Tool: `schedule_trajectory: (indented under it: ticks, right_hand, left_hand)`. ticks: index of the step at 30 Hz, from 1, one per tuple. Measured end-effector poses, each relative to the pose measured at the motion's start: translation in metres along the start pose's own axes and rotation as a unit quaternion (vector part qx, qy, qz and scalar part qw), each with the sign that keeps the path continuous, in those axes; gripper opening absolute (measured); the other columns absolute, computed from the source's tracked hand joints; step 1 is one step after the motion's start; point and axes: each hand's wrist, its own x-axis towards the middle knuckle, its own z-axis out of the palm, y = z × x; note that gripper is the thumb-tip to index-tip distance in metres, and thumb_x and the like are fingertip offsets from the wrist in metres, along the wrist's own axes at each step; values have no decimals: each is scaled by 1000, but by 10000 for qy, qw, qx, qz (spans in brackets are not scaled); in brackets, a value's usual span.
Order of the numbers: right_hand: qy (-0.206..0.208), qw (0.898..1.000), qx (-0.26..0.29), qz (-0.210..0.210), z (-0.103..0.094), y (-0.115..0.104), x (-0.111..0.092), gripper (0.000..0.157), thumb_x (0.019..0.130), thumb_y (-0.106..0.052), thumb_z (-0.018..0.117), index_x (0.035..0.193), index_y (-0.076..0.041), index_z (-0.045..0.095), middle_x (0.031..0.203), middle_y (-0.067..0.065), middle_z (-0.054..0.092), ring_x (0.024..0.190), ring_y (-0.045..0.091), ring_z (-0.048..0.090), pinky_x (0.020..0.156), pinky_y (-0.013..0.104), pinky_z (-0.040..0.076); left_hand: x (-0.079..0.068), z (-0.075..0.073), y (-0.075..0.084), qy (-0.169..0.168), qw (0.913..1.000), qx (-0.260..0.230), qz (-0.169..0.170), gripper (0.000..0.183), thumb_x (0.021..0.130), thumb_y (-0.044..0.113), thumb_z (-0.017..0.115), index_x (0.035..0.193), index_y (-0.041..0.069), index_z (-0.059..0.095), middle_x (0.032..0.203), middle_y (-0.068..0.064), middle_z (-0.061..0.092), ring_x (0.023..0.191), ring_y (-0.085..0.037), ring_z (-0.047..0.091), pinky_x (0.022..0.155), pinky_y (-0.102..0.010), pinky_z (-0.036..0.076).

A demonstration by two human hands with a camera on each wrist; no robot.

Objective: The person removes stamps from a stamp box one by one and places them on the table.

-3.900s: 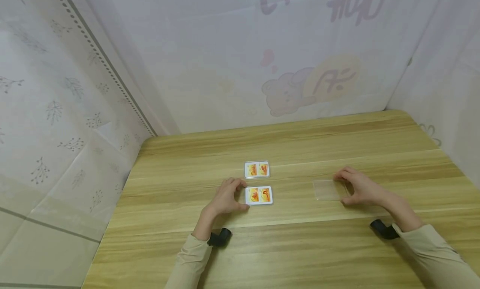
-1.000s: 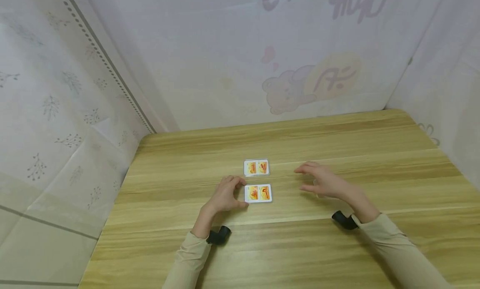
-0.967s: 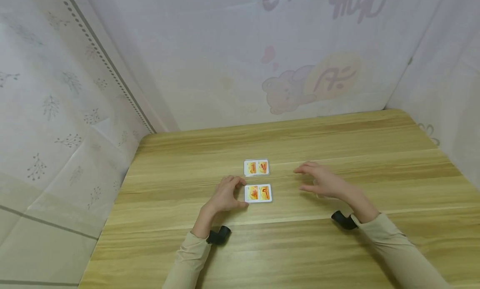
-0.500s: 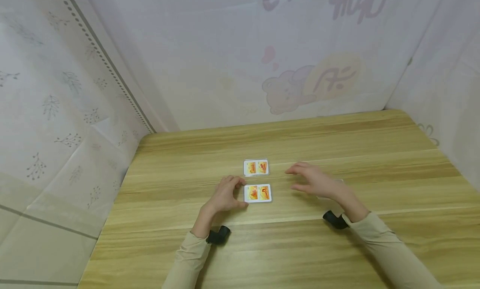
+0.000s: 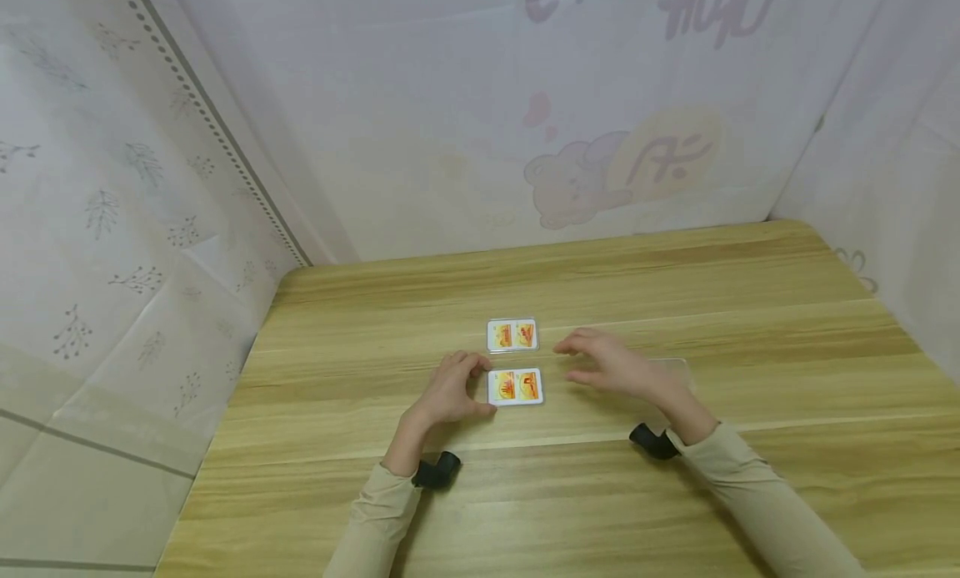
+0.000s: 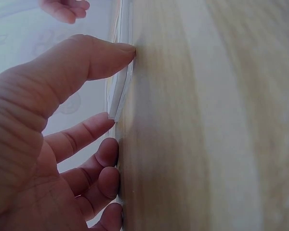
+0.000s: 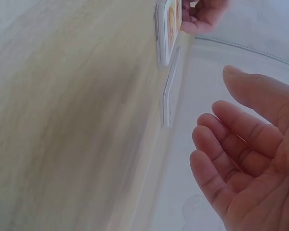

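Lying in the gripped clear case [image 6: 119,94]: orange-printed white card [image 5: 515,387]

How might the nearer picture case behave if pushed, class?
The nearer picture case is probably stiff: its edges look straight. Thin and broad-faced, it should slide on the table rather than roll. Looking smooth and clear-edged, it may feel slippery.

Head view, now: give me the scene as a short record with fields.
Left hand: holds near card case by its left end
Right hand: holds nothing, right of both cases
Far card case: beyond near one, a gap between
Case contents: two yellow-orange pictures in each
Clear plate: partly hidden by right arm
Surface: wood-grain table
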Motion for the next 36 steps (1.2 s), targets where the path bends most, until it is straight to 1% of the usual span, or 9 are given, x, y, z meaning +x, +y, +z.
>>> schedule_trajectory:
  ticks: [8, 21, 28, 36]
  right_hand:
    - [-24, 10000, 25, -69, 5, -4, 6, 34, 83, -8, 69, 113, 5, 61, 108, 15, 62, 99, 26, 57, 85, 40, 49]
    - [-208, 9997, 145, 21, 10, -13, 16, 32, 84, -7, 68, 114, 3, 61, 111, 12, 61, 103, 26, 57, 88, 39, 48]
    - [-211, 9995, 193, 96, 18, -16, 20, 29, 84, -8, 68, 111, 1, 63, 109, 10, 62, 102, 24, 57, 88, 38, 48]
    - [-260, 9993, 249, 105, 25, -18, 27, 27, 84, -9, 68, 108, 2, 63, 105, 10, 63, 98, 23, 58, 86, 36, 48]
  left_hand:
    - [0, 0, -1, 14, 10000, -10, 16, 53, 60, 18, 86, 105, 8, 60, 95, -2, 52, 95, -21, 44, 83, -39, 36]
    - [0, 0, 0, 53, 9999, -30, 80, 53, 60, 18, 86, 105, 8, 60, 94, -2, 52, 94, -20, 44, 82, -38, 36]
    - [0, 0, -1, 15, 10000, 0, 12, 53, 60, 18, 86, 105, 9, 60, 94, -2, 52, 95, -21, 44, 82, -38, 35]
    - [1, 0, -1, 6, 10000, 37, -8, 53, 60, 19, 86, 106, 9, 60, 95, -2, 52, 94, -20, 44, 80, -38, 36]
